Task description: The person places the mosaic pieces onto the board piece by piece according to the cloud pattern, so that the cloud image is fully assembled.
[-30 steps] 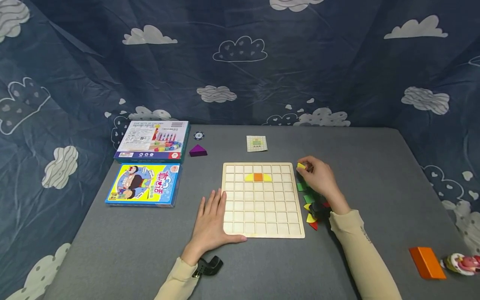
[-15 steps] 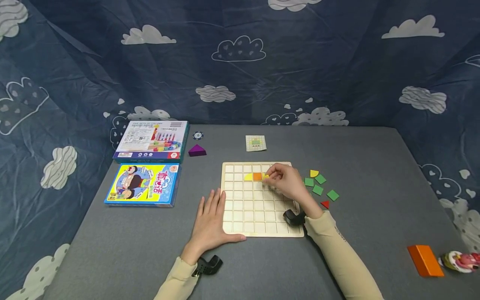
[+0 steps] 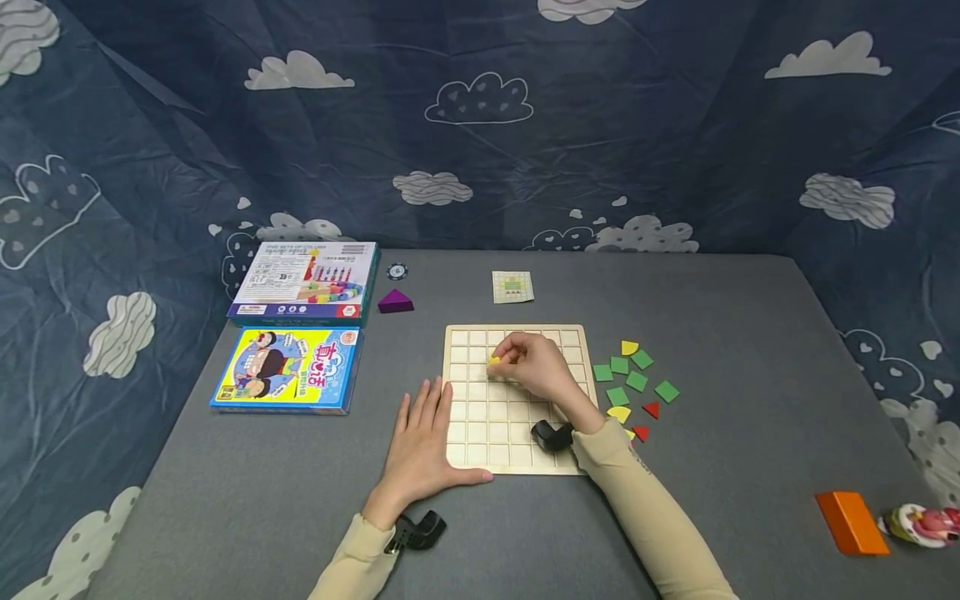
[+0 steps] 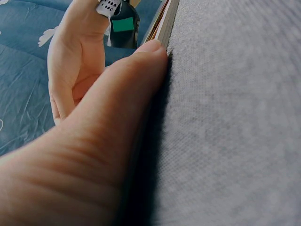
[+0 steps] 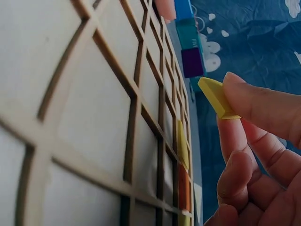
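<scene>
The grey table [image 3: 735, 350] carries the wooden grid board [image 3: 495, 421] at its centre. The left hand [image 3: 420, 446] lies flat on the table with fingers straight and spread, its fingertips against the board's left edge and its thumb along the near edge, holding nothing. The right hand [image 3: 536, 367] hovers over the upper rows of the board, fingers curled, and it pinches a small yellow piece [image 5: 216, 96] between thumb and fingertip. The wrist view shows that piece held just above the grid, tilted and clear of the cells. Below it in that view, a yellow tile [image 5: 182, 149] and an orange tile [image 5: 184, 190] sit in neighbouring cells. Just right of the board, loose green, yellow and red pieces [image 3: 636, 382] lie scattered near the right forearm.
</scene>
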`<state>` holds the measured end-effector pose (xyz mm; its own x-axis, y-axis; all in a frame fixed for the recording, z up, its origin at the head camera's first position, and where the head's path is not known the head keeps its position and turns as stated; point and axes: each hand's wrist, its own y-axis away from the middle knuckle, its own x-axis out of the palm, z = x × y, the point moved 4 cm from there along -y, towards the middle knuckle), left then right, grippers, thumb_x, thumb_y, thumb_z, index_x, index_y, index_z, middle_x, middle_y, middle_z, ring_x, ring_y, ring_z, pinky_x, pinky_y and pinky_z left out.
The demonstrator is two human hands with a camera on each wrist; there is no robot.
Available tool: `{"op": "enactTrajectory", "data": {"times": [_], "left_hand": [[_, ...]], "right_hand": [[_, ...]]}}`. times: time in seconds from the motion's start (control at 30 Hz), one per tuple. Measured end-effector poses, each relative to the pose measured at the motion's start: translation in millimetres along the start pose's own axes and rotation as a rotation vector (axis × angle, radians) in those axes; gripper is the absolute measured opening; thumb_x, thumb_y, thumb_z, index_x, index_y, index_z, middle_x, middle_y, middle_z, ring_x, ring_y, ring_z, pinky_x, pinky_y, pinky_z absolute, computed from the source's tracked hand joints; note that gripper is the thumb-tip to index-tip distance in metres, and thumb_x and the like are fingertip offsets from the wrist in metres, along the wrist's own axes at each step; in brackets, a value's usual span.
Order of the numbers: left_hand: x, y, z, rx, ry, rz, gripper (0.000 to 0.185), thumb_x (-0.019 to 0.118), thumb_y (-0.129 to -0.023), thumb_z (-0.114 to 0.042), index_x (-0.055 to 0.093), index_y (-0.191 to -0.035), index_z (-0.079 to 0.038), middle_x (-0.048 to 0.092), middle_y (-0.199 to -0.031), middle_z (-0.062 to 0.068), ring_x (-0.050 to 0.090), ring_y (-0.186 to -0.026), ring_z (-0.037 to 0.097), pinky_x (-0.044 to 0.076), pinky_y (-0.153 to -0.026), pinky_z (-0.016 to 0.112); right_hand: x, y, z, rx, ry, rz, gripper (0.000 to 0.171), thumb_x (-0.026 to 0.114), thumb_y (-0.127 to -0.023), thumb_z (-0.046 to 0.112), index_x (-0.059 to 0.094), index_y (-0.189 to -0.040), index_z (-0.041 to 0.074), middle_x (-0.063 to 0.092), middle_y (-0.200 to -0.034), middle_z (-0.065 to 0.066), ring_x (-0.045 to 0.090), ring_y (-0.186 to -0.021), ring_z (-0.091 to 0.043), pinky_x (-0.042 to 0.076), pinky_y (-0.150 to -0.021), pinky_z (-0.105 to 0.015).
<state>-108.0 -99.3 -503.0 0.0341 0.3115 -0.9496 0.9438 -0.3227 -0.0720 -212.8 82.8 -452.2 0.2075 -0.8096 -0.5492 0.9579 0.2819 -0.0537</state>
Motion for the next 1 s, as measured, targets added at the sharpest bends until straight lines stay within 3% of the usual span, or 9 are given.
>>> {"op": "enactTrajectory", "data": {"times": [0.43, 1.0], "left_hand": [[-1.2, 0.2, -0.1, 0.012, 0.001, -0.013, 0.133, 0.054, -0.059, -0.088, 0.012, -0.152, -0.002, 0.012, -0.156, 0.015, 0.003, -0.143, 0.028, -0.001, -0.112, 0.046], [-0.6, 0.0, 0.3, 0.007, 0.006, -0.006, 0.133, 0.053, -0.059, -0.089, 0.011, -0.152, -0.003, 0.012, -0.156, 0.015, 0.002, -0.143, 0.027, -0.002, -0.112, 0.046]], "right_hand": [[14.1, -7.9, 6.9, 0.058, 0.096, 0.028, 0.015, 0.084, -0.072, 0.02, 0.071, -0.078, 0.015, 0.063, -0.063, 0.009, 0.057, -0.058, -0.011, 0.042, -0.061, -0.031], [19.7, -8.9, 4.2, 0.085, 0.193, 0.08, 0.006, 0.078, -0.08, 0.02, 0.074, -0.079, 0.016, 0.062, -0.068, 0.008, 0.054, -0.062, -0.012, 0.042, -0.062, -0.03]]}}
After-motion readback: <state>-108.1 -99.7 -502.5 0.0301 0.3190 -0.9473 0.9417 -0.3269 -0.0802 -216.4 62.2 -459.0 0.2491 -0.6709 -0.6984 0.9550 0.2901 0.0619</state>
